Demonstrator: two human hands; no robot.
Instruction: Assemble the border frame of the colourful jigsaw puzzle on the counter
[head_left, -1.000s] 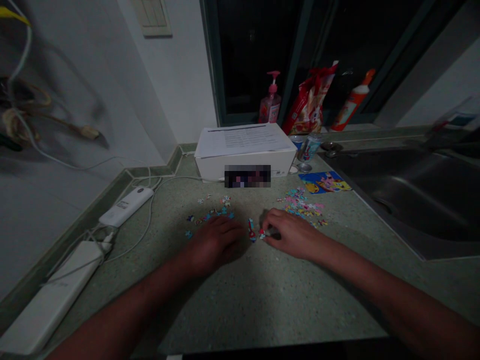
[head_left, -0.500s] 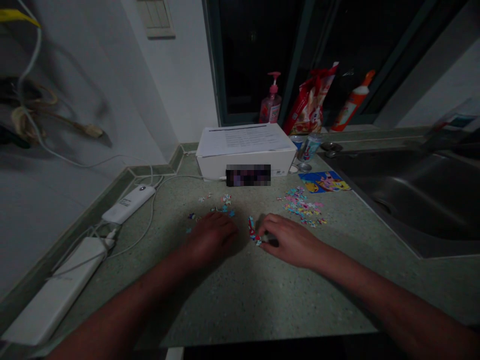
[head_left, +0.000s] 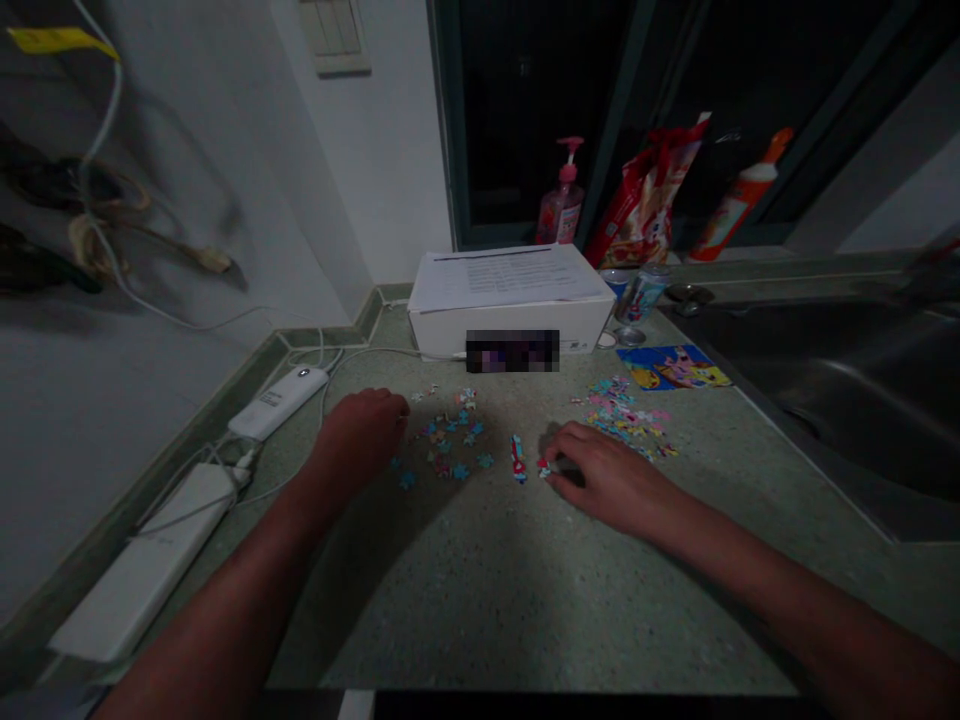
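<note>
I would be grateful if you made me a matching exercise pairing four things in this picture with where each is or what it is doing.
1. Right hand
2. Card
3. Left hand
4. Strip

A. Lying between the two hands
B. Beside the scattered blue pieces
C. Holding a small red piece
D. Next to the sink

Pairs: 1-C, 2-D, 3-B, 4-A

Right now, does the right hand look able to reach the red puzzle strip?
Probably yes: the right hand is near the red puzzle strip, and only the small red-and-white piece lies between.
</note>
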